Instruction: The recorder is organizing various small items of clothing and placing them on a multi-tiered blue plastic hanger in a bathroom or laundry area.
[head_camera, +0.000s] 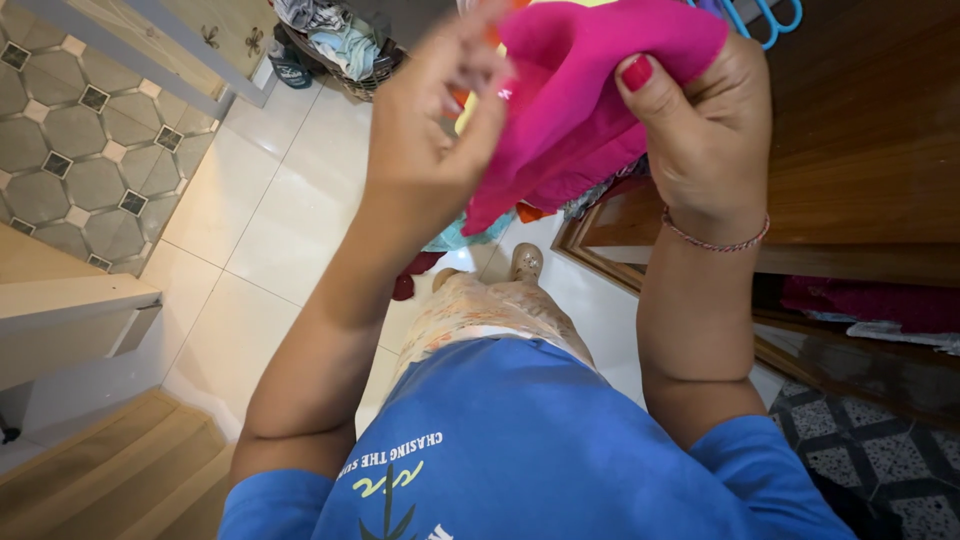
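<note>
A bright pink cloth (580, 100) is held up between both hands in the head view. My left hand (435, 120) pinches its left edge with fingertips. My right hand (700, 130), with a red-painted thumbnail and a thin bracelet at the wrist, grips the cloth's right side, thumb on top. The cloth hangs down in folds between them. Behind it, more coloured clothes (600, 190) are partly hidden.
A dark wooden wardrobe (860, 150) stands at the right, with folded red cloth (870, 300) on a lower shelf. A basket of clothes (335, 45) sits on the white tiled floor (260, 220) at the back. Blue hangers (765, 15) show at the top. Wooden furniture (70, 320) lies left.
</note>
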